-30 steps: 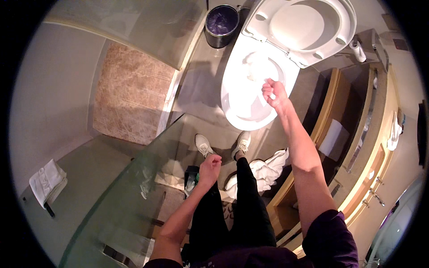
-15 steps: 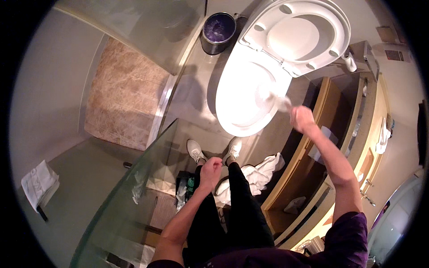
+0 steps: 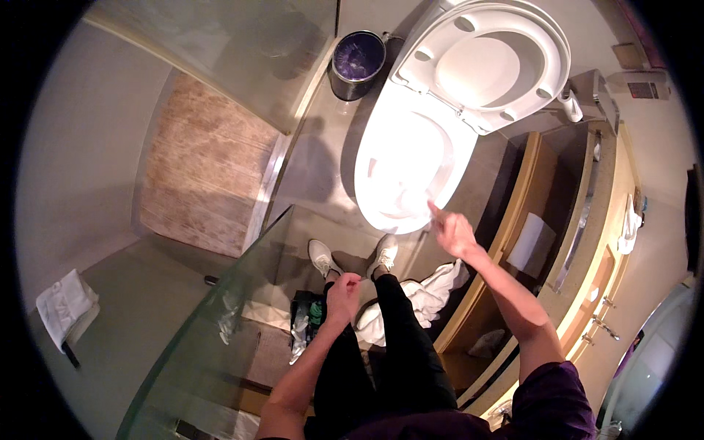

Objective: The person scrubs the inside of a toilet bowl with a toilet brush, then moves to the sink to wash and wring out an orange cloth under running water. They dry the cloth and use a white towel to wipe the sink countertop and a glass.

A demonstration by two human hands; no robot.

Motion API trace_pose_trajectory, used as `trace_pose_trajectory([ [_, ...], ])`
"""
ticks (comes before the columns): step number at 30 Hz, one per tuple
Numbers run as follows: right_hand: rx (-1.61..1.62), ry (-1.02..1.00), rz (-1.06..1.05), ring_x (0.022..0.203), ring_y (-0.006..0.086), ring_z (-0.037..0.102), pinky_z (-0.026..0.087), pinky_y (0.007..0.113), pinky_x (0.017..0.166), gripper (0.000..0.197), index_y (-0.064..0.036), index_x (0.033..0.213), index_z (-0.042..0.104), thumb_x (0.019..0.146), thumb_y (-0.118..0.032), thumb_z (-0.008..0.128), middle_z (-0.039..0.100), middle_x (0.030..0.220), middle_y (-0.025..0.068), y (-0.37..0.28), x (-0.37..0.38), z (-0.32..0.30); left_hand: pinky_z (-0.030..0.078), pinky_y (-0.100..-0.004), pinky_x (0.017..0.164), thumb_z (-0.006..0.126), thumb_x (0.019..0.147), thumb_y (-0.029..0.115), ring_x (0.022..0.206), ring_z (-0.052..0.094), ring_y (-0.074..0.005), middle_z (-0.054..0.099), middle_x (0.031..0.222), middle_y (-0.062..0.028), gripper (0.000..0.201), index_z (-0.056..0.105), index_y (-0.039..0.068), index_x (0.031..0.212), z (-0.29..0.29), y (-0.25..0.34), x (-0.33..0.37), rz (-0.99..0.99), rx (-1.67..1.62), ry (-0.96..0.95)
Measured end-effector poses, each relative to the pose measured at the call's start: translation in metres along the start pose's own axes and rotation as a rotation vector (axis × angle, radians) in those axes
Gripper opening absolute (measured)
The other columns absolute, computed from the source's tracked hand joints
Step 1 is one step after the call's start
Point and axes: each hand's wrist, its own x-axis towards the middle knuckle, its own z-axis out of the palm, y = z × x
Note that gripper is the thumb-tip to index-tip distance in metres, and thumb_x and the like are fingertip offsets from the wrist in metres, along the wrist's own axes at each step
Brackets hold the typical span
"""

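The white toilet (image 3: 364, 139) stands ahead of me with its seat and lid (image 3: 551, 62) raised. Strong glare washes out the inside of the bowl. My right hand (image 3: 455, 233) is closed at the bowl's near right rim, its fingers around a pale thing (image 3: 415, 201) that reaches over the bowl. Glare and blur hide what kind of thing it is. My left hand (image 3: 342, 299) hangs in front of my left leg, fingers curled in, and nothing shows in it.
A dark bin (image 3: 353, 86) with a purple liner stands left of the toilet. A glass panel (image 3: 220, 293) is at my left. White cloth (image 3: 433, 293) lies on the floor by my right leg. An open wooden cabinet (image 3: 522, 191) runs along the right, beneath a counter.
My right hand has moved left and toward me, from beside the bowl's right edge to its near rim, bringing the pale thing along. My left hand has barely moved.
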Motion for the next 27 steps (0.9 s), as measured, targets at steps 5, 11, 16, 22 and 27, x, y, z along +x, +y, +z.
trace_pose_trajectory([
  [5,-0.114,0.293,0.074,0.089,0.0447,0.068,0.053,0.053,0.083,0.056,-0.0119,0.148,0.048,0.092,-0.012,0.050,0.069,0.096,0.0270,-0.026,0.086,-0.050,0.055,-0.0318,0.075,0.066,0.093,0.009,0.083,0.070,-0.0203,0.071,0.095,-0.0108,0.016,0.064,0.004,0.108,0.006,0.004,0.004,-0.006,-0.080,0.012],
  [11,0.047,0.269,0.132,0.098,0.0438,0.067,0.052,0.051,0.091,0.069,-0.0091,0.153,0.040,0.085,-0.016,0.051,0.070,0.101,0.0262,-0.013,0.173,-0.042,0.055,-0.0332,0.074,0.065,0.093,0.009,0.084,0.071,-0.0245,0.071,0.096,-0.0140,0.017,0.065,0.003,0.108,0.021,0.014,0.012,0.045,-0.127,0.025],
  [16,-0.124,-0.038,0.045,0.082,0.0443,0.070,0.055,0.054,0.077,0.074,-0.0092,0.155,0.036,0.082,-0.005,0.047,0.068,0.087,0.0310,-0.057,0.069,0.002,0.055,-0.0332,0.074,0.064,0.092,0.008,0.083,0.072,-0.0243,0.071,0.094,-0.0140,0.017,0.065,0.002,0.108,0.031,0.009,0.005,0.054,-0.127,0.063],
  [22,-0.131,-0.101,-0.148,0.066,0.0416,0.068,0.054,0.053,0.066,0.066,-0.0037,0.148,0.047,0.082,-0.005,0.048,0.067,0.074,0.0273,-0.044,-0.030,0.015,0.055,-0.0340,0.073,0.064,0.092,0.006,0.083,0.072,-0.0248,0.070,0.090,-0.0134,0.012,0.065,0.003,0.104,0.030,0.019,0.001,0.054,-0.182,0.086],
  [27,-0.174,0.075,-0.156,0.071,0.0417,0.068,0.054,0.051,0.067,0.069,-0.0090,0.147,0.050,0.079,-0.003,0.053,0.067,0.077,0.0271,-0.065,0.016,-0.010,0.054,-0.0337,0.072,0.063,0.092,0.006,0.081,0.072,-0.0261,0.069,0.088,-0.0144,0.012,0.064,0.004,0.104,0.032,0.020,0.004,0.097,-0.150,0.093],
])
